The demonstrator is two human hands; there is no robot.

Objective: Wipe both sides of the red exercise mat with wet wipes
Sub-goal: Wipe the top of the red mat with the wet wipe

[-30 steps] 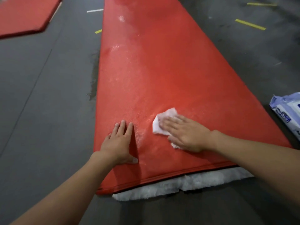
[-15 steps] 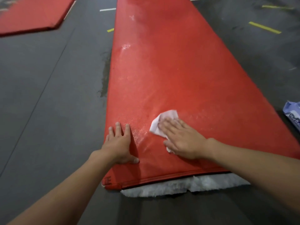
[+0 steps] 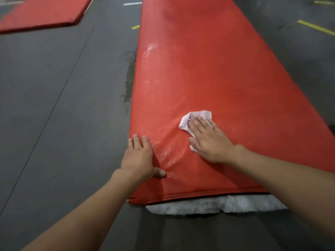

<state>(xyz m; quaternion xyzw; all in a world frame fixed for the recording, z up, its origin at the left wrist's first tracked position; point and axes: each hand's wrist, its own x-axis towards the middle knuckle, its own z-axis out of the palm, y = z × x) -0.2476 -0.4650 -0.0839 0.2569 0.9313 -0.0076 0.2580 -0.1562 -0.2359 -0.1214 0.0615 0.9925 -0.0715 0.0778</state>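
Mat [image 3: 208,69] lies flat on dark floor [image 3: 63,105], long axis running away from the person, near end just below the hands.

Right hand [image 3: 208,140]: flat, fingers straight and spread, pressing a crumpled wipe [image 3: 199,115] onto the mat, near the middle of its width. No pinch, palm pressure only.

Left hand [image 3: 139,156]: flat, fingers straight, thumb out, resting on the mat at its left edge. Holds nothing; looks like a brace.

Progress, as judged: wet sheen shows on the left strip and around the hands. The right side and far stretch look duller, probably not wiped yet. Top face partly done; underside not yet reached, mat not turned.

Edges: stitched seam along the near end. White fleece [image 3: 208,205] pokes out from under it. Damp stain [image 3: 129,78] on the floor beside the left edge.

Room: open floor left and right. Second mat [image 3: 41,13] far left, well apart. Yellow tape [image 3: 315,27] on the right. Turning the mat over to the left looks unobstructed.
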